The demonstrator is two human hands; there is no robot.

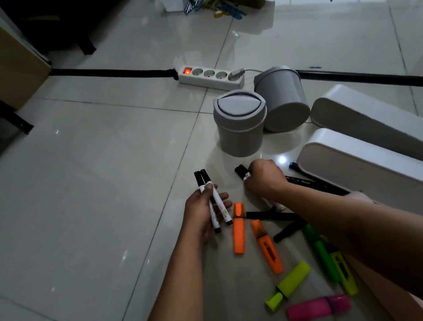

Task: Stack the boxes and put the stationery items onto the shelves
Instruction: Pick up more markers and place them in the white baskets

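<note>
Nearest, below hands: pink highlighter (318,307), yellow highlighter (289,285), two orange highlighters (252,240) loose on floor, easy to kick or roll

Left hand (205,212): fingers curled round two whiteboard markers (213,202), bundle loose, could slip when third added

Right hand (264,179): closed on black-capped marker (242,172), just lifting off floor; forearm over black pens (270,213), may scatter them

Beyond right hand: white boxes (376,173), two grey bins (261,114), live power strip (211,75), cable a trip risk
</note>
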